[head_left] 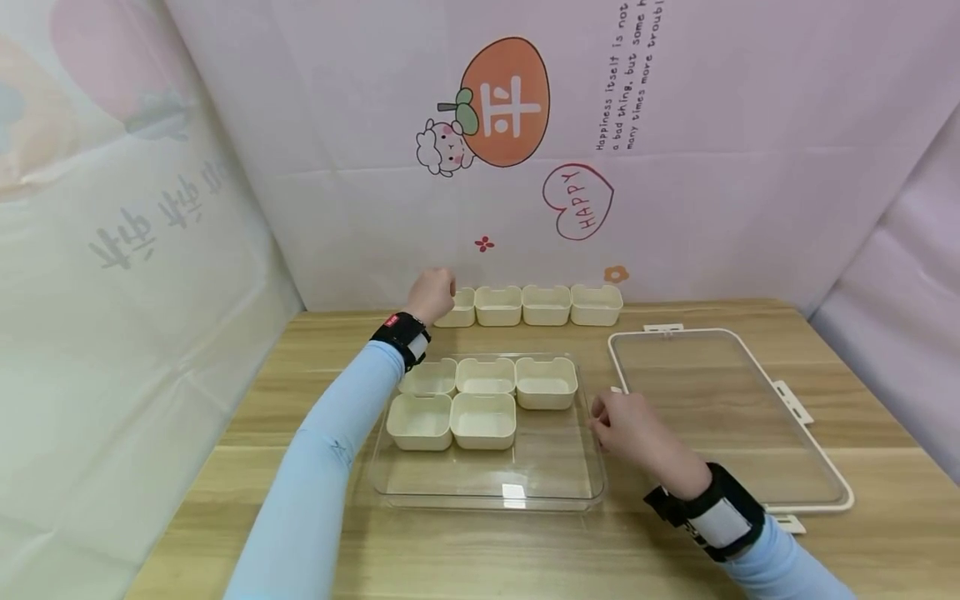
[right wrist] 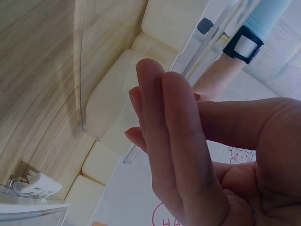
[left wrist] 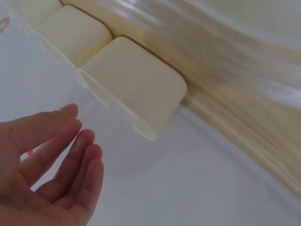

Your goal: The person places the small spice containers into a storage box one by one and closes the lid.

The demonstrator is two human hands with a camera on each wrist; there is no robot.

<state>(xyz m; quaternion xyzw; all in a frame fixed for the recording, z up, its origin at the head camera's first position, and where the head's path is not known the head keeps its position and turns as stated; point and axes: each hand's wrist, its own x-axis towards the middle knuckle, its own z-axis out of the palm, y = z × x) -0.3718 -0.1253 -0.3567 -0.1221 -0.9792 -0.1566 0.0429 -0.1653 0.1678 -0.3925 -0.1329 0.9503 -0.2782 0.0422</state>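
Cream plastic bins (head_left: pixel 546 308): four in a row beyond the clear tray (head_left: pixel 555 467), five inside it; loading the tray is, by my reading, the step in hand. Left hand (head_left: pixel 431 295) is beside the row's left-end bin (left wrist: pixel 134 84), fingers loosely curved, thumb tip near the forefinger, nothing held; right hand (head_left: pixel 633 427) is at the tray's right side, fingers nearly straight, no grip seen, contact uncertain. Next move probably calls for parting left thumb and fingers, pinching that bin's wall and lifting it off its neighbour.
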